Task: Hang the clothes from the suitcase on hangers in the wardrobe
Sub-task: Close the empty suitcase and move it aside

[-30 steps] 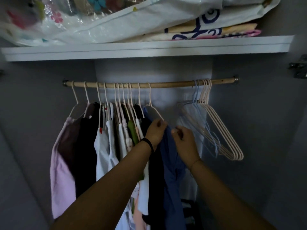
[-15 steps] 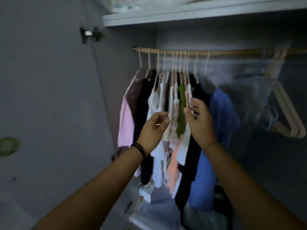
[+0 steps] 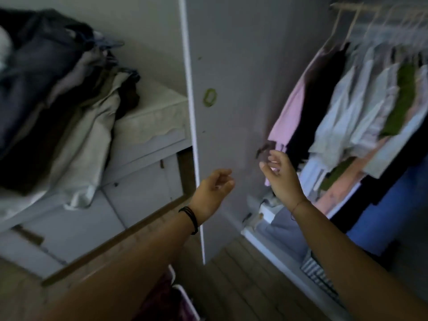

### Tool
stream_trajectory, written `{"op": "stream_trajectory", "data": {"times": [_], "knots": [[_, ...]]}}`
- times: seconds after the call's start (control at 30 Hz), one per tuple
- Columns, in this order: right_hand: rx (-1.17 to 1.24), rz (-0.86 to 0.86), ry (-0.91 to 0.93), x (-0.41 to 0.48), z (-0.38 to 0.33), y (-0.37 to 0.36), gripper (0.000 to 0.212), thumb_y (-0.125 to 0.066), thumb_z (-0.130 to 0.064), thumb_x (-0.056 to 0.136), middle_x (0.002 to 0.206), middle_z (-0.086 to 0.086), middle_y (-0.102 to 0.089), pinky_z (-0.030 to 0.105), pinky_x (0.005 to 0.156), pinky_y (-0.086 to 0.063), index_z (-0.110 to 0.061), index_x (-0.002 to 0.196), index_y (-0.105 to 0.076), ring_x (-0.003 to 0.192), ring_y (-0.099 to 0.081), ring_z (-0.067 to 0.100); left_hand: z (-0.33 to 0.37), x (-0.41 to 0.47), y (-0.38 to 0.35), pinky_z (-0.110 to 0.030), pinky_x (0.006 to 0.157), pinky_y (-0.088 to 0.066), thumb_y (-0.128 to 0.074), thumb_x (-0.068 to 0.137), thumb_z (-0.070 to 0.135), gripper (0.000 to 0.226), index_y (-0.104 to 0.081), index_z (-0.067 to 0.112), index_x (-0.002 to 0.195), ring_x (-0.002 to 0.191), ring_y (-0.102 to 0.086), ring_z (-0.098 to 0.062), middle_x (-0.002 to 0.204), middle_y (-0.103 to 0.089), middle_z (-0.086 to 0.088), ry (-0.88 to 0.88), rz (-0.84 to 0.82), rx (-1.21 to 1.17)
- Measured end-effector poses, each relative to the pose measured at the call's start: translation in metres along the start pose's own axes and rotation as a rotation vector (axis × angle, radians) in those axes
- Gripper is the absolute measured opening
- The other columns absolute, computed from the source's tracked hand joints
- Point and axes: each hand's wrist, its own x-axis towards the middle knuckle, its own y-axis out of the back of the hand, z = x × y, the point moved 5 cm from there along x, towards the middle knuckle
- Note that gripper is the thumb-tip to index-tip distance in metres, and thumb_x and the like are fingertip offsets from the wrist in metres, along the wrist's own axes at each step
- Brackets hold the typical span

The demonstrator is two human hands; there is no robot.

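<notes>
Our L hand (image 3: 213, 188) and R hand (image 3: 281, 179), both empty w/ fingers loosely curled, before grey wardrobe door (image 3: 231, 66); pink, black, white clothes on hangers (image 3: 361, 100) at right.

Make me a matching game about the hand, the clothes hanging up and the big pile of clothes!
Things:
1. left hand
2. pink top
3. green top
4. pile of clothes

Where or how:
A. hangs at the left end of the rail
B. lies left of the wardrobe door
C. has a black band at its wrist
D. hangs between pale tops

Pairs: 1-C, 2-A, 3-D, 4-B.
</notes>
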Motion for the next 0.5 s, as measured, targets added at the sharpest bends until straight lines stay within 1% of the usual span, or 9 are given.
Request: {"op": "stream_trajectory", "data": {"times": [0.03,0.1,0.17,0.27,0.33,0.4,0.43,0.5], "knots": [[0.003,-0.021,-0.012,-0.014,0.001,-0.021,0.043,-0.062,-0.018,0.089,0.122,0.007,-0.053,0.033,0.097,-0.044,-0.007,0.128,-0.047,0.111,-0.056,0.022,-0.016,-0.017,0.018,-0.027,0.094,-0.047,-0.057,0.093,0.022,0.025,-0.054,0.026,0.117,0.102,-0.06,-0.012,0.103,-0.064,0.005,0.029,0.012,-0.017],[0.009,-0.078,-0.037,-0.04,0.005,-0.062,0.043,-0.063,-0.019,0.088,0.12,0.008,-0.054,0.04,0.099,-0.045,-0.008,0.126,-0.048,0.111,-0.056,0.024,-0.047,-0.051,0.049,-0.029,0.093,-0.048,-0.059,0.092,0.02,0.022,-0.055,0.029,0.112,0.102,-0.062,-0.014,0.105,-0.066,0.001,0.096,0.054,-0.044],[-0.007,-0.141,-0.054,-0.066,0.008,-0.101,0.043,-0.065,-0.02,0.087,0.116,0.006,-0.054,0.043,0.098,-0.046,-0.009,0.126,-0.048,0.109,-0.057,0.026,-0.077,-0.085,0.077,-0.024,0.089,-0.049,-0.06,0.091,0.021,0.023,-0.057,0.023,0.114,0.1,-0.062,-0.014,0.106,-0.066,-0.002,0.177,0.111,-0.038],[-0.049,-0.257,-0.082,-0.101,0.016,-0.156,0.044,-0.066,-0.021,0.086,0.112,0.003,-0.053,0.041,0.096,-0.046,-0.009,0.125,-0.049,0.108,-0.057,0.025,-0.12,-0.133,0.111,-0.015,0.079,-0.048,-0.061,0.091,0.023,0.025,-0.059,0.019,0.116,0.097,-0.062,-0.012,0.106,-0.066,-0.001,0.284,0.195,-0.044],[-0.072,-0.336,-0.089,-0.121,0.026,-0.19,0.045,-0.067,-0.021,0.085,0.112,0.005,-0.054,0.036,0.094,-0.046,-0.008,0.124,-0.05,0.107,-0.057,0.025,-0.152,-0.164,0.127,-0.014,0.077,-0.049,-0.061,0.091,0.021,0.024,-0.059,0.017,0.115,0.096,-0.063,-0.011,0.106,-0.066,-0.002,0.357,0.237,-0.078],[-0.082,-0.425,-0.113,-0.142,0.039,-0.221,0.046,-0.067,-0.021,0.085,0.114,0.006,-0.054,0.031,0.093,-0.044,-0.009,0.125,-0.049,0.107,-0.056,0.022,-0.184,-0.196,0.14,-0.022,0.084,-0.051,-0.061,0.091,0.02,0.021,-0.06,0.016,0.113,0.094,-0.063,-0.013,0.104,-0.068,-0.005,0.419,0.31,-0.112],[-0.077,-0.468,-0.129,-0.152,0.046,-0.236,0.047,-0.067,-0.022,0.085,0.114,0.005,-0.053,0.031,0.094,-0.044,-0.009,0.126,-0.049,0.107,-0.055,0.021,-0.201,-0.211,0.145,-0.028,0.087,-0.051,-0.06,0.092,0.021,0.021,-0.059,0.018,0.112,0.096,-0.064,-0.015,0.105,-0.068,-0.006,0.456,0.346,-0.123],[-0.077,-0.544,-0.168,-0.172,0.065,-0.265,0.05,-0.068,-0.025,0.084,0.112,0.004,-0.052,0.039,0.095,-0.046,-0.011,0.127,-0.048,0.108,-0.055,0.023,-0.237,-0.243,0.153,-0.032,0.091,-0.05,-0.06,0.092,0.026,0.022,-0.058,0.022,0.113,0.099,-0.064,-0.016,0.107,-0.068,-0.003,0.552,0.424,-0.155]]}}
